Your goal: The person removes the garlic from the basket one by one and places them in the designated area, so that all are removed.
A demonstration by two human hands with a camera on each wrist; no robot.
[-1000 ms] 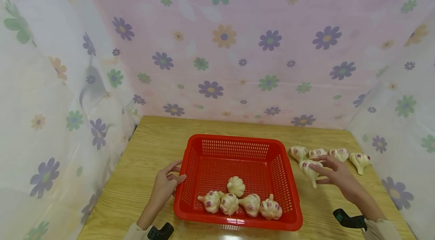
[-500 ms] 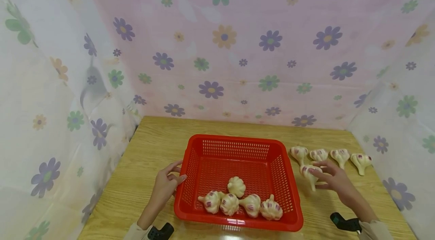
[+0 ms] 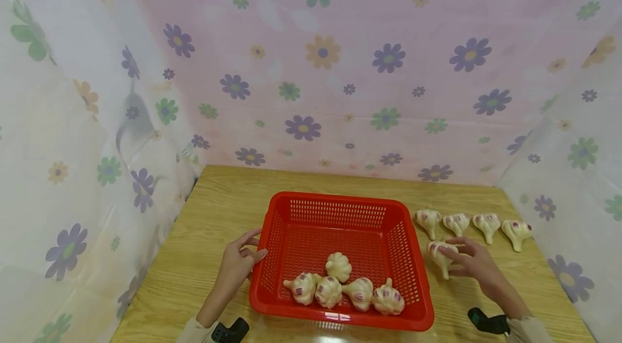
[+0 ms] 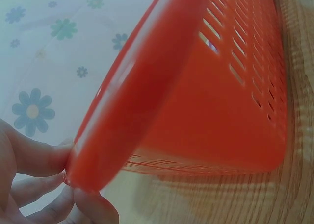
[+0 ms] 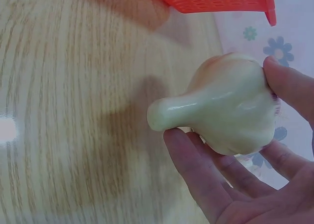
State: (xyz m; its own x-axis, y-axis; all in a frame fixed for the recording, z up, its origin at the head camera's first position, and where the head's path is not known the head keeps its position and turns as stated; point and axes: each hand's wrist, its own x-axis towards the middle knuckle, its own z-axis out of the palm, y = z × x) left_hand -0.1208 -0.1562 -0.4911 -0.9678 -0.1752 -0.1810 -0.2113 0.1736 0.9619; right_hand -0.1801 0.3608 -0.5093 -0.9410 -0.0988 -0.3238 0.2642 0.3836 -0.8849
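A red plastic basket (image 3: 340, 318) with slotted walls stands on the wooden table. Several white garlic bulbs with purple streaks, one of them a garlic bulb (image 3: 359, 293), lie along its near side. My left hand (image 3: 236, 264) pinches the basket's left rim (image 4: 105, 131) between thumb and fingers. To the right of the basket, my right hand (image 3: 473, 262) holds another garlic bulb (image 5: 233, 106) by its round body, stem pointing toward me. In the right wrist view the thumb and fingers sit on opposite sides of it, above the table.
Several garlic bulbs stand in a row at the back right of the table (image 3: 233, 186), among them a garlic bulb (image 3: 487, 225). Flower-patterned cloth (image 3: 359, 100) hangs behind and at both sides. Black cameras are strapped to both wrists.
My right hand has drawn the garlic bulb slightly toward me and left, away from the back row. The left hand and the basket have stayed in place.
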